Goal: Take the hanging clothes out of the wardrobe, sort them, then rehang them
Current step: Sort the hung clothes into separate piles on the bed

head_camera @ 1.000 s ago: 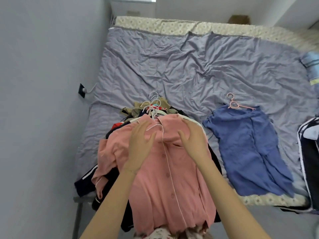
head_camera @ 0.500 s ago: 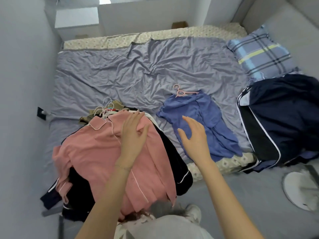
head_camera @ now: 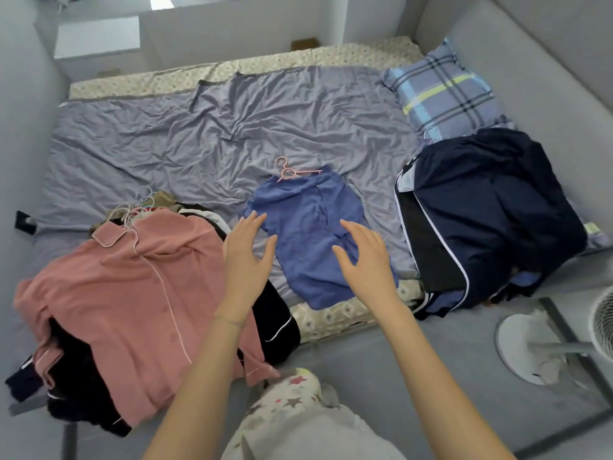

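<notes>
We can read no words, brands, numbers or signs: none on the blue trousers (head_camera: pixel 308 234) by the fingers of our right hand (head_camera: pixel 365 263), none on the pink shirt (head_camera: pixel 132 287) beside our left hand (head_camera: pixel 247 263).

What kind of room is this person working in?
Most likely a small bedroom. A bed with a wrinkled grey sheet fills most of the space between the walls, a plaid pillow lies at its right end, and a pink shirt and blue trousers are laid out on it.
</notes>
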`<action>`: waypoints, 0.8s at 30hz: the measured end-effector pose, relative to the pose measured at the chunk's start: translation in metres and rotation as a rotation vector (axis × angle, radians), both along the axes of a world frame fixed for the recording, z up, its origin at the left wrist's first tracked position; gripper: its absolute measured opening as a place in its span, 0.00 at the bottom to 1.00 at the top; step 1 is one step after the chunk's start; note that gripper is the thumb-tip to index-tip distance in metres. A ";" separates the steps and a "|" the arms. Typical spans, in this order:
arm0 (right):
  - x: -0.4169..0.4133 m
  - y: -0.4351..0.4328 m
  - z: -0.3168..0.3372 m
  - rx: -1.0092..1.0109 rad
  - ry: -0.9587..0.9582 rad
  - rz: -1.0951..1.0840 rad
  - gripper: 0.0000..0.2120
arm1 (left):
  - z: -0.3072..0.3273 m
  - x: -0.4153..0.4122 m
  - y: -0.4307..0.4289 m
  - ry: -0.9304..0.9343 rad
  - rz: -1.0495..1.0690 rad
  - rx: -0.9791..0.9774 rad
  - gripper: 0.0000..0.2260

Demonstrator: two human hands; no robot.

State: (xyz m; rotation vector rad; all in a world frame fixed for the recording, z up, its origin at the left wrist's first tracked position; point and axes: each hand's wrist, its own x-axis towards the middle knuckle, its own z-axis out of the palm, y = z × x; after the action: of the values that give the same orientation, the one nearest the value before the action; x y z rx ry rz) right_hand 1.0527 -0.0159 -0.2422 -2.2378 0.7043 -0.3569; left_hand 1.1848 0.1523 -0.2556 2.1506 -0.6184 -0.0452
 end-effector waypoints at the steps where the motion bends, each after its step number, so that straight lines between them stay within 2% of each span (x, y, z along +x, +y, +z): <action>1: -0.001 -0.010 -0.001 -0.002 0.002 0.005 0.22 | -0.001 -0.001 -0.007 0.006 0.004 0.002 0.19; 13: 0.049 -0.113 -0.024 -0.014 0.070 0.055 0.25 | -0.048 0.053 -0.092 0.147 0.058 -0.051 0.20; 24: 0.150 -0.191 -0.082 0.019 0.217 0.199 0.26 | -0.103 0.128 -0.161 0.264 0.163 0.084 0.20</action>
State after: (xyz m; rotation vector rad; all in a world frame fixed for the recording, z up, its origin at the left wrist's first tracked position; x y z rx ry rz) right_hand 1.2032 -0.2066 -0.3245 -2.3253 0.5847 -0.0095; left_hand 1.3124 -0.0089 -0.3590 2.2203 -0.2922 -0.2654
